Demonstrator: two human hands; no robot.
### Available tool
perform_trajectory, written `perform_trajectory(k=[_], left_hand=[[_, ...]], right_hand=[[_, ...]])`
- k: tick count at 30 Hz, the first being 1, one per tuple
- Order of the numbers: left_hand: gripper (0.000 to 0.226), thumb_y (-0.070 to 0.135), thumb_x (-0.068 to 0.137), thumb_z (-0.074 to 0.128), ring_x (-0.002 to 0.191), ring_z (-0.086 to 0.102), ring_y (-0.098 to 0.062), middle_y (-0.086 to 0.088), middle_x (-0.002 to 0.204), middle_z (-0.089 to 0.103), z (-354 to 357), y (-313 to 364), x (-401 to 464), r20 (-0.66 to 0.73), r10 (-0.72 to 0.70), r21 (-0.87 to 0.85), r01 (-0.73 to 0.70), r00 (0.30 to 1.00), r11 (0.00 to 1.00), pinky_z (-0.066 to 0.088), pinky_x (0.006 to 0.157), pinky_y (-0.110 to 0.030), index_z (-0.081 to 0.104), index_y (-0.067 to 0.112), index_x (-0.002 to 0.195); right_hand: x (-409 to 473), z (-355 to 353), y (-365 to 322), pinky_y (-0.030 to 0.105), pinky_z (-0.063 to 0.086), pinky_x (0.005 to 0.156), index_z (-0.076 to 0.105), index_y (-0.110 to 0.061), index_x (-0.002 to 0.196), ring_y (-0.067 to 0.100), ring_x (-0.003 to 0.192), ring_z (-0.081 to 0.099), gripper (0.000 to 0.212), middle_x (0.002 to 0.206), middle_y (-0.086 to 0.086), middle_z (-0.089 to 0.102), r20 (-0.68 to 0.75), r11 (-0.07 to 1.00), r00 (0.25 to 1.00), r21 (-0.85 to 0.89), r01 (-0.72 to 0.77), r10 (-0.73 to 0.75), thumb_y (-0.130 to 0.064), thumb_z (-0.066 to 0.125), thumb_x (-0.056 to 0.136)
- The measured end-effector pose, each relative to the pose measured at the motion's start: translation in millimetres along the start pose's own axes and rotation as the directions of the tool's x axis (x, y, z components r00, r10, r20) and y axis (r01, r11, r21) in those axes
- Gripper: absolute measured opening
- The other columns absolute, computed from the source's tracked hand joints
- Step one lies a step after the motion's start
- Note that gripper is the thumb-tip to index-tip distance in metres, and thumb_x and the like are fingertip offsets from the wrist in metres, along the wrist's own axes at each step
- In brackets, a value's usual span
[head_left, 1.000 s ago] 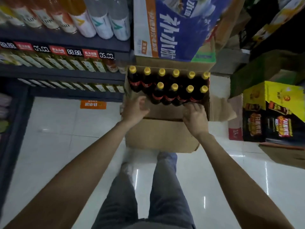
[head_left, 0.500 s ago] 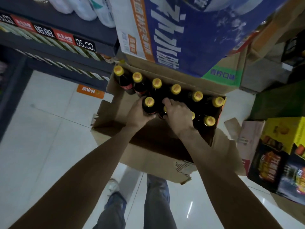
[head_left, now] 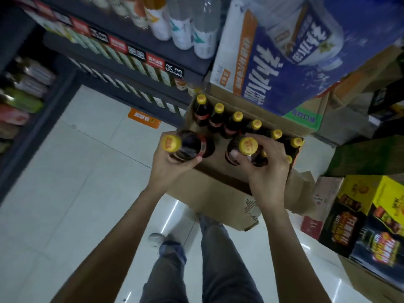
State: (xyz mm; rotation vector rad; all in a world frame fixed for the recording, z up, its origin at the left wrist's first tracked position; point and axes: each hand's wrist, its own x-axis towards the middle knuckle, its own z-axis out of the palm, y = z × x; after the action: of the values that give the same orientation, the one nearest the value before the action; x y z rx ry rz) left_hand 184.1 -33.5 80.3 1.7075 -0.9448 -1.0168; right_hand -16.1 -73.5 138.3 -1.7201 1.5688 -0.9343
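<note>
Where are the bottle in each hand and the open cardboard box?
Left-hand bottle (head_left: pixel 190 147), head view, dark shoulder.
Right-hand bottle (head_left: pixel 248 146), head view, yellow cap.
Cardboard box (head_left: pixel 214 193), head view, near wall.

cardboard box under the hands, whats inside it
Six dark bottles with yellow caps stand in a row along the far wall of the cardboard box. The right hand, gripping a bottle, covers most of a nearer row; only two caps show beside it.

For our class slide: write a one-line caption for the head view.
Left hand grips one yellow-capped bottle, right hand another bottle, at an open cardboard box.
</note>
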Motion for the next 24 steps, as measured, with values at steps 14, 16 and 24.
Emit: perform_trajectory(k=[14, 16, 24], left_hand=[[0.045, 0.023, 0.063, 0.074, 0.082, 0.061, 0.011, 0.01, 0.097, 0.062, -312.2, 7.5, -259.4, -0.606, -0.041, -0.24, -0.132, 0.795, 0.962, 0.046, 0.07, -0.008, 0.053, 0.028, 0.103], [0.041, 0.021, 0.064, 0.073, 0.081, 0.061, 0.011, 0.01, 0.095, 0.063, -359.2, -11.2, -307.4, -0.693, -0.072, -0.214, -0.11, 0.717, 0.971, 0.046, 0.068, -0.008, 0.055, 0.03, 0.1], [0.054, 0.05, 0.052, 0.077, 0.091, 0.063, -0.003, 0.018, 0.092, 0.068, -501.8, -77.7, -474.7, -0.931, -0.209, -0.215, 0.011, 0.299, 0.977, 0.048, 0.073, -0.017, 0.059, 0.031, 0.1]], right_hand=[[-173.0, 150.0, -267.9, 0.018, 0.045, 0.09, 0.06, -0.023, 0.1, 0.005, 0.104, 0.062, 0.013, 0.104, -0.009, 0.068, 0.554, 0.827, 0.731, 0.561, 0.025, -0.398, -0.017, 0.062, 0.09], [-214.8, 192.9, -300.2, 0.016, 0.044, 0.09, 0.06, -0.028, 0.098, 0.004, 0.102, 0.062, 0.014, 0.099, -0.014, 0.07, 0.588, 0.806, 0.666, 0.59, 0.034, -0.459, -0.016, 0.06, 0.09], [-385.4, 325.1, -419.4, 0.014, 0.044, 0.088, 0.063, -0.028, 0.099, 0.002, 0.103, 0.062, 0.021, 0.101, -0.018, 0.07, 0.735, 0.756, 0.237, 0.655, -0.006, -0.635, -0.012, 0.063, 0.086]])
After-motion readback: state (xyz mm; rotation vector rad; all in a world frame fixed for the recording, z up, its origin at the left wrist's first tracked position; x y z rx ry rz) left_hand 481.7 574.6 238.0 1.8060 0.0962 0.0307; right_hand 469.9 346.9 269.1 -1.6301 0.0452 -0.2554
